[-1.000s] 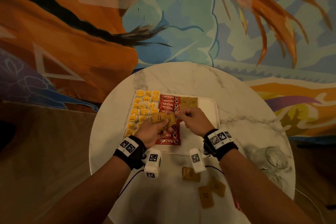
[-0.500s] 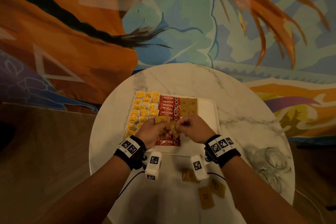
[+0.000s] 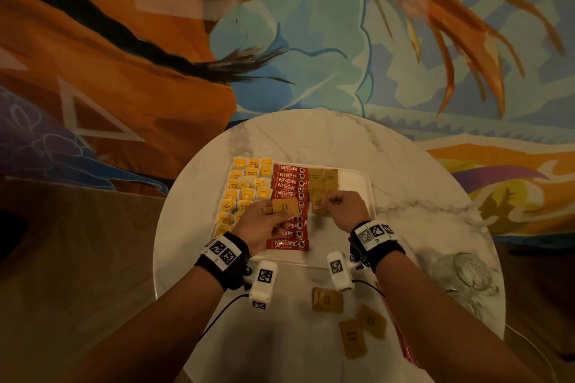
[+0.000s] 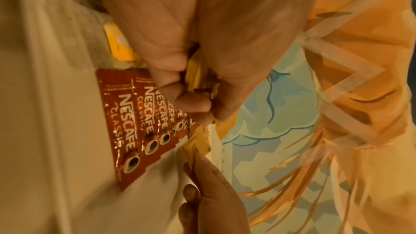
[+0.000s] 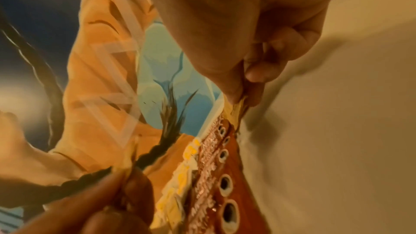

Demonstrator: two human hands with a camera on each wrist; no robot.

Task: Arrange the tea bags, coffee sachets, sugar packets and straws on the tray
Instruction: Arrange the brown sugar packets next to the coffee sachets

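A white tray (image 3: 357, 183) on the round marble table holds yellow tea bags (image 3: 245, 193) at the left, red coffee sachets (image 3: 289, 183) in the middle and brown sugar packets (image 3: 323, 179) to their right. My left hand (image 3: 267, 224) holds a small stack of brown sugar packets (image 3: 284, 207) over the coffee column. My right hand (image 3: 340, 208) pinches one brown sugar packet (image 3: 319, 204) low over the tray, below the laid sugar packets. In the right wrist view the pinched packet (image 5: 236, 111) hangs from thumb and finger.
Three loose brown sugar packets (image 3: 326, 298) lie on the table near its front edge. A bundle of red straws (image 3: 401, 336) shows beside my right forearm. Clear glasses (image 3: 469, 270) stand at the right. A painted wall stands behind the table.
My right hand has drawn one sugar packet out of the left hand's stack and carried it right, toward the sugar column. The left hand has stayed over the coffee sachets.
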